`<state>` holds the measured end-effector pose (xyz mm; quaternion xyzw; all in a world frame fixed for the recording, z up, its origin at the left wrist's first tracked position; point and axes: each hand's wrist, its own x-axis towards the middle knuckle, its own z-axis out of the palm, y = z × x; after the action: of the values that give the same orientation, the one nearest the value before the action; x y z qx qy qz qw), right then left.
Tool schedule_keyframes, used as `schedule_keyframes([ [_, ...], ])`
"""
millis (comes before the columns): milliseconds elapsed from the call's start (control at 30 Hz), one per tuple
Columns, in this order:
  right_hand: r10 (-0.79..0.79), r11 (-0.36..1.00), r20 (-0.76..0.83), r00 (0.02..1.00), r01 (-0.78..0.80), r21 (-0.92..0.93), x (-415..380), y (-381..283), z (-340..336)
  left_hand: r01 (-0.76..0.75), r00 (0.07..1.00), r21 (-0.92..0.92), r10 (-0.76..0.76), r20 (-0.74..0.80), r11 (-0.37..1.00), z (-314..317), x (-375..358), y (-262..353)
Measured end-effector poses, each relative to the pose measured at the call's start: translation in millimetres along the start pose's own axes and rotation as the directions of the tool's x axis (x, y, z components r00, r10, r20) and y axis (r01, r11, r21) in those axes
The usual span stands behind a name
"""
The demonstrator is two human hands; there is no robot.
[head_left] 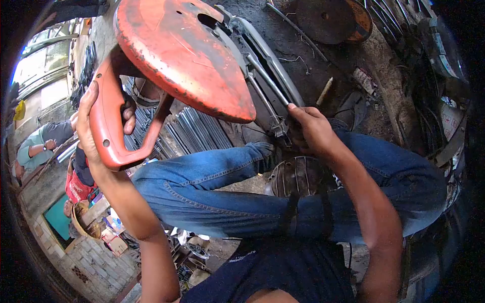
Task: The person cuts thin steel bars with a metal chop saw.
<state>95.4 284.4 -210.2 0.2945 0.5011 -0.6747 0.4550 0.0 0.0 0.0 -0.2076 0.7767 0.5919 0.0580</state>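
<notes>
My left hand [91,121] is wrapped round the orange handle [108,126] of a cut-off saw, whose worn orange blade guard [182,55] fills the upper middle. On the right, the fingers of my right hand [313,123] close on a thin metal rod [268,81]. The rod lies alongside a grey metal channel [278,68] beside the guard. Below the rod's near end is a small clamp screw [279,127]. The underside of the right fingers is partly hidden.
Metal rods [194,131] lie bundled beyond my crossed legs [222,202]. Round discs [323,17] rest on the dirty floor at the top. A yellowish stick [325,92] lies right of the channel. Other people [81,171] are at the far left, beside boxes [115,242].
</notes>
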Motion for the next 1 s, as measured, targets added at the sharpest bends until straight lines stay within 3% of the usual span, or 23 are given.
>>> schedule_keyframes([
  [67, -0.210, 0.973, -0.235, 0.949, 0.179, -0.149, -5.9, -2.9, 6.8, 0.022, 0.999, -0.043, -0.023, -0.025, 0.999, 0.8, 0.6, 0.0],
  [167, -0.307, 0.928, -0.149, 0.940, 0.261, -0.268, -7.8, -5.3, 6.8, 0.056, 0.997, -0.005, -0.055, 0.052, 0.998, -4.0, 1.3, -2.1],
  [300, -0.400, 0.846, -0.094, 0.911, 0.328, -0.420, -2.8, -5.7, 6.5, 0.078, 0.996, -0.067, -0.075, 0.042, 0.995, 12.1, -3.7, 0.3],
  [367, -0.487, 0.735, -0.071, 0.871, 0.364, -0.572, -8.9, -13.5, 9.7, 0.054, 0.990, 0.012, -0.052, -0.134, 0.998, 21.6, -7.4, 2.9],
  [400, -0.485, 0.738, -0.074, 0.872, 0.362, -0.569, -9.7, -14.1, 10.7, -0.045, 0.992, 0.128, 0.060, -0.114, 0.991, 20.1, -9.7, 0.3],
  [467, -0.592, 0.638, -0.056, 0.804, 0.425, -0.643, -11.4, -14.6, 11.6, 0.041, 0.994, 0.068, -0.034, -0.099, 0.997, 16.7, -8.2, 3.0],
  [500, -0.591, 0.640, -0.060, 0.804, 0.422, -0.642, -11.7, -15.7, 11.3, 0.124, 0.989, 0.007, -0.123, -0.084, 0.992, 14.4, -7.0, 4.4],
  [600, -0.567, 0.613, -0.041, 0.823, 0.388, -0.688, -12.9, -20.5, 8.9, 0.141, 0.989, 0.009, -0.141, -0.051, 0.990, 6.1, -4.1, 3.0],
  [667, -0.534, 0.554, -0.052, 0.844, 0.303, -0.776, -15.4, -22.3, 6.1, 0.121, 0.992, 0.028, -0.119, -0.044, 0.992, 7.5, -3.7, 2.9],
  [733, -0.549, 0.510, -0.028, 0.836, 0.308, -0.803, -16.3, -20.5, 2.3, 0.102, 0.994, 0.044, -0.100, -0.039, 0.994, 9.8, -5.2, 2.7],
  [800, -0.564, 0.464, -0.001, 0.826, 0.316, -0.827, -15.6, -18.5, 0.9, 0.087, 0.988, 0.063, -0.079, -0.131, 0.994, 14.0, -7.3, 3.8],
  [1000, -0.636, 0.329, 0.039, 0.771, 0.317, -0.890, -17.2, -14.1, 1.2, 0.059, 0.991, 0.080, -0.048, -0.126, 0.995, 7.1, -1.9, 3.4],
])
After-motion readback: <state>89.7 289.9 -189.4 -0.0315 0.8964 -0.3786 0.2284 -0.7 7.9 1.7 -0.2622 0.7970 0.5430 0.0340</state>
